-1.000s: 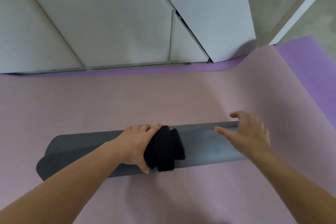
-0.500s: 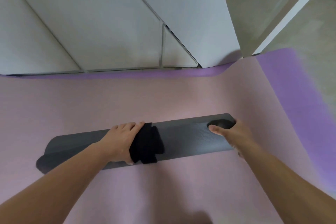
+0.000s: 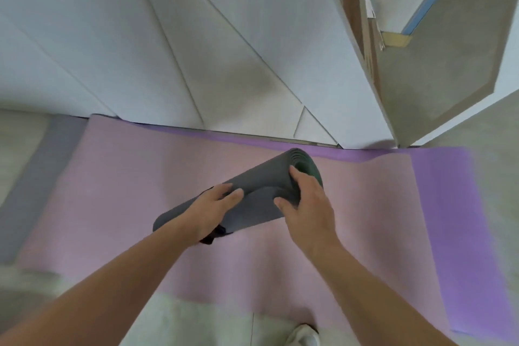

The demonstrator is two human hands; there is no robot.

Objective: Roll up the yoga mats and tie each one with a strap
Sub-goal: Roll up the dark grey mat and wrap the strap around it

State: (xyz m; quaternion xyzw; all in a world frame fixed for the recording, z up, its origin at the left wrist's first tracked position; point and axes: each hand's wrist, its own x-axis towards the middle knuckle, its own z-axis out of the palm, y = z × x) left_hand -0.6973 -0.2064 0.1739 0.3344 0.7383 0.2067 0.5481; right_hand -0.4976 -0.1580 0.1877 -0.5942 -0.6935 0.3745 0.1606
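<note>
Wall panels (image 3: pixel 196 50) at twelve, pink mat (image 3: pixel 126 182) below. My left hand (image 3: pixel 209 213) and right hand (image 3: pixel 307 205) clamp the grey roll (image 3: pixel 261 180), now swung toward one o'clock.

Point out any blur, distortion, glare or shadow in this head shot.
Head view: motion smear in the lower left corner and along the purple mat; the left hand, right hand and grey roll are fairly sharp. Head view: wide-angle lens bends the wall seams. Head view: soft, even light, no glare, one faint shadow on the wall.
</note>
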